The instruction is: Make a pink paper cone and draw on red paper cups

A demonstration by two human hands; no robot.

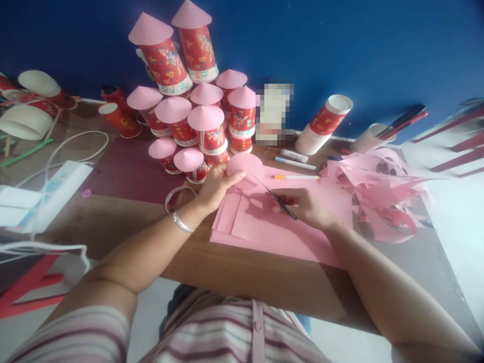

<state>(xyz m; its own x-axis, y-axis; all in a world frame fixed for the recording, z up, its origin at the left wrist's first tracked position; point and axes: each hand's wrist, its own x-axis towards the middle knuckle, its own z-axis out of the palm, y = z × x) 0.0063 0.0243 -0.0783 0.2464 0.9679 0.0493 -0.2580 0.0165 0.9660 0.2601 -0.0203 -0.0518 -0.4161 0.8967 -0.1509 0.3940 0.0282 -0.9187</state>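
Note:
A round piece of pink paper is pinched by my left hand, thumb on top, above a stack of pink sheets. My right hand is closed around a dark, slim cutting tool that looks like scissors. The thin blade reaches to the disc's right side; whether it touches the paper I cannot tell. Beneath both hands lie the pink paper sheets. Left of the disc stand several red patterned paper cups with pink cone tops, some of them stacked.
Pink paper offcuts pile up on the right. A yellow-capped pen, a blue-and-white marker and a glue stick lie behind the sheets. A tall cup stack stands by the blue wall. White cable loops across the left.

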